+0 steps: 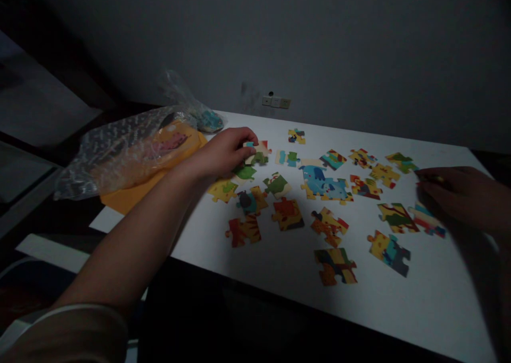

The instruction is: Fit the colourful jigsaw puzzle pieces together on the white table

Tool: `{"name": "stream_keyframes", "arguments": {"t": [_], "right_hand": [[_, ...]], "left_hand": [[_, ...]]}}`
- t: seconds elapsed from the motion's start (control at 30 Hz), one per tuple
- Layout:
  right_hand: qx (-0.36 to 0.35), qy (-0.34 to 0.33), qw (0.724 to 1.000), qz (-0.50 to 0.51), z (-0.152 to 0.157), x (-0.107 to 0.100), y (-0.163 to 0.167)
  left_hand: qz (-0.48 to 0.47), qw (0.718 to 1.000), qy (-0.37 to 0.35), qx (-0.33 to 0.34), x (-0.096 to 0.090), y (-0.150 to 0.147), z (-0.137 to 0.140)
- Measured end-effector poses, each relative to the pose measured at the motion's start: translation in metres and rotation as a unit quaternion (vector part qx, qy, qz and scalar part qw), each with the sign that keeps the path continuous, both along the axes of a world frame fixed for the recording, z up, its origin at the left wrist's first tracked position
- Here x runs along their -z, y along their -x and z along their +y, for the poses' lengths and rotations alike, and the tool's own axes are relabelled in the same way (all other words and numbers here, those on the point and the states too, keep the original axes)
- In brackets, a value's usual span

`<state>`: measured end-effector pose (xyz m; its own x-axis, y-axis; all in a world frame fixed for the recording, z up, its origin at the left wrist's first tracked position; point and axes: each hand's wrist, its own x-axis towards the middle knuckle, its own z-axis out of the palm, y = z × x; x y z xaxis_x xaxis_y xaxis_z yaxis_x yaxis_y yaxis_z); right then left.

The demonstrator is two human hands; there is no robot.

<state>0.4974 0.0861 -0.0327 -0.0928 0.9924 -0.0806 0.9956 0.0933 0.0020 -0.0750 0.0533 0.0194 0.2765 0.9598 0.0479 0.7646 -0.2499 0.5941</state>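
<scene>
Several colourful jigsaw pieces lie scattered face up on a white table (pixel 279 267). My left hand (pixel 223 153) reaches to the far left of the spread, its fingertips pinching a pale piece with green and red (pixel 259 153). Just below it lies a green piece (pixel 244 172). My right hand (pixel 459 192) rests in shadow at the right edge, and its fingertips hold a small dark piece (pixel 433 179). A joined blue cluster (pixel 324 184) sits in the middle. A striped orange piece (pixel 244 231) and a dark multicoloured piece (pixel 335 266) lie nearest me.
A crumpled clear plastic bag (pixel 120 150) lies over an orange board (pixel 131 192) at the table's left end. A second small bag (pixel 202 115) sits behind it. A wall socket (pixel 275 101) is on the grey wall. The near table edge drops into darkness.
</scene>
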Motion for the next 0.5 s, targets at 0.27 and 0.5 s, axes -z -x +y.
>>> {"name": "stream_keyframes", "arguments": {"t": [0.27, 0.5], "right_hand": [[0.014, 0.001, 1.000, -0.001, 0.002, 0.004, 0.000], [-0.019, -0.018, 1.000, 0.006, 0.013, 0.021, -0.026]], "left_hand": [[0.156, 0.980, -0.042, -0.120, 0.012, 0.010, 0.014], [0.174, 0.966, -0.040, -0.187, 0.014, 0.010, 0.016]]}}
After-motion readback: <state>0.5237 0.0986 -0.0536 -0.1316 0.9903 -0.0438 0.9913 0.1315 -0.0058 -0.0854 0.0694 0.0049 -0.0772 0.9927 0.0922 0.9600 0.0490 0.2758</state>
